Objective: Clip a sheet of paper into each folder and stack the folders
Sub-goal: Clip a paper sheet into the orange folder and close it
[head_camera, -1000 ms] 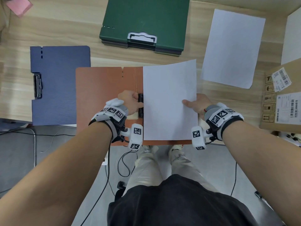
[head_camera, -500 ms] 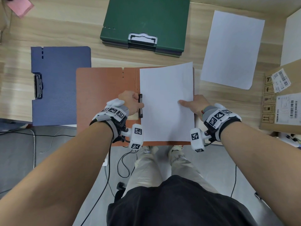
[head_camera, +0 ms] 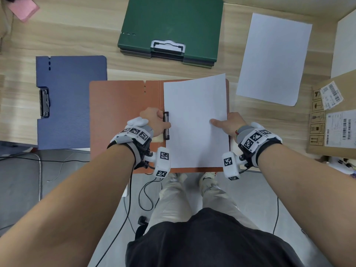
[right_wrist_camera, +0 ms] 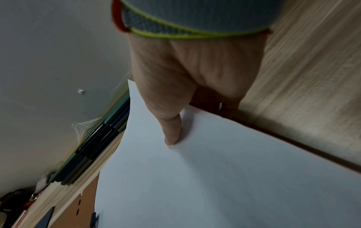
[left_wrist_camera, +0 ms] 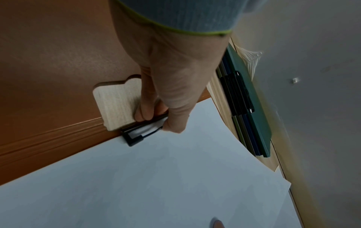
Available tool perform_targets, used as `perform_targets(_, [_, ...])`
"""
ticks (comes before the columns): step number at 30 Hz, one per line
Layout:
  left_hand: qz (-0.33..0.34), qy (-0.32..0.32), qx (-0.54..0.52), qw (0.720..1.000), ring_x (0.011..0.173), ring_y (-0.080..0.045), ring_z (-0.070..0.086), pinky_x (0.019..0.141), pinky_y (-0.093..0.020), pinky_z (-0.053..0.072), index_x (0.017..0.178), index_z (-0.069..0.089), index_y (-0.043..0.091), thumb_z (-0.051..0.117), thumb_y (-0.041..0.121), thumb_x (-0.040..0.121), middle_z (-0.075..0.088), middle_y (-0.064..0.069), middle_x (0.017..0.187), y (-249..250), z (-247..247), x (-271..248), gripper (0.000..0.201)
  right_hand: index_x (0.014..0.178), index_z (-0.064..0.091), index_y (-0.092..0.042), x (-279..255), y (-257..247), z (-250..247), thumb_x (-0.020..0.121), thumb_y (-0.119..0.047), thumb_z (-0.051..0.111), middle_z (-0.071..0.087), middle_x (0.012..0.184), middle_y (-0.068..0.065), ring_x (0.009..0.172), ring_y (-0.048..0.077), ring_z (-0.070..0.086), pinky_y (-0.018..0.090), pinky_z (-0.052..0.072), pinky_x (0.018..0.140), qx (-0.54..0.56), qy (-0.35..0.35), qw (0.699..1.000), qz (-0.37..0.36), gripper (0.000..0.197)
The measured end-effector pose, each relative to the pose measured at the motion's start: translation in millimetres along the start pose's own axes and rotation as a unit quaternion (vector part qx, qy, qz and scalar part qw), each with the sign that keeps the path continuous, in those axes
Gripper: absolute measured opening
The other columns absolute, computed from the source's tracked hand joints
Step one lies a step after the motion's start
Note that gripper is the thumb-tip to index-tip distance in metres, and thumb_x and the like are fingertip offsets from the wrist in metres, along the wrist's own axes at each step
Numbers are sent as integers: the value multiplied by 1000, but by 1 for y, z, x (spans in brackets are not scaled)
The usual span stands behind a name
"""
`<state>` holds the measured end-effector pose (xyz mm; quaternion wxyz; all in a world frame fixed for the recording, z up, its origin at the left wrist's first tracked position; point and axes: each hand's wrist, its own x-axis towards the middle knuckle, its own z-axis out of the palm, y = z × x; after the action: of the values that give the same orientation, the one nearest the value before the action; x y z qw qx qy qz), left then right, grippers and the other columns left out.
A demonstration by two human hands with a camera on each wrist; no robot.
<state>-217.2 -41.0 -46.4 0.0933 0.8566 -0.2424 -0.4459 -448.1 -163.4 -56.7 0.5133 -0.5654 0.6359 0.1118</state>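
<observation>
An open orange folder (head_camera: 119, 105) lies at the table's near edge. A white sheet (head_camera: 194, 120) covers its right half, with the left edge at the black clip (head_camera: 166, 125). My left hand (head_camera: 154, 122) grips that clip (left_wrist_camera: 140, 131), thumb and fingers curled round its lever. My right hand (head_camera: 229, 124) pinches the sheet's right edge, thumb (right_wrist_camera: 173, 131) on top of the paper (right_wrist_camera: 215, 177) and fingers beneath. A stack of shut folders, green on top (head_camera: 171, 27), sits at the back. A blue folder (head_camera: 71, 101) lies shut at the left.
A second loose white sheet (head_camera: 273, 58) lies at the right. A cardboard box (head_camera: 335, 116) stands at the far right edge. A pink pad (head_camera: 23, 7) is in the back left corner. Cables trail on the floor below the table edge.
The sheet has slid left across the orange folder until its left edge reached the clip. My right hand moved left with it; my left hand stayed on the clip.
</observation>
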Motion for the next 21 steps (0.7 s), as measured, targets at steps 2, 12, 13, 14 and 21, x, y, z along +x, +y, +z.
perform_targets(2, [-6, 2, 9, 1000, 87, -25, 71, 83, -40, 60, 104, 67, 16, 82, 26, 75, 72, -4, 99, 2, 1, 0, 34, 109, 54, -5, 1, 0, 0, 88, -36, 69, 52, 83, -4, 90, 22, 51, 29, 38, 75, -1, 2, 1000, -1, 40])
perform_targets(12, [-17, 16, 102, 994, 76, -19, 52, 74, -28, 50, 65, 38, 24, 76, 28, 82, 44, 6, 66, 15, 6, 5, 42, 103, 59, 0, 4, -1, -1, 82, -39, 74, 63, 100, 10, 93, 28, 61, 34, 48, 76, -4, -3, 1000, 8, 47])
perform_targets(13, [-16, 7, 109, 994, 77, -19, 52, 72, -26, 48, 64, 36, 24, 76, 29, 83, 42, 6, 65, 15, 7, 6, 45, 102, 60, 0, 4, -1, -1, 82, -39, 74, 63, 100, 10, 93, 28, 61, 34, 48, 76, -5, -4, 1000, 8, 46])
perform_targets(14, [-17, -5, 118, 993, 79, -19, 52, 73, -25, 46, 64, 33, 23, 74, 31, 85, 40, 5, 66, 15, 8, 9, 47, 100, 58, -2, 5, 0, -1, 82, -39, 74, 62, 99, 9, 92, 28, 60, 33, 46, 75, -4, -4, 1000, 6, 44])
perform_targets(21, [-28, -43, 124, 991, 64, -15, 48, 65, -16, 43, 61, 32, 19, 68, 43, 77, 38, -1, 64, 12, 14, 21, 46, 107, 57, -1, 8, 0, -1, 82, -41, 74, 61, 104, 9, 96, 26, 59, 34, 49, 82, -18, -2, 1000, 9, 50])
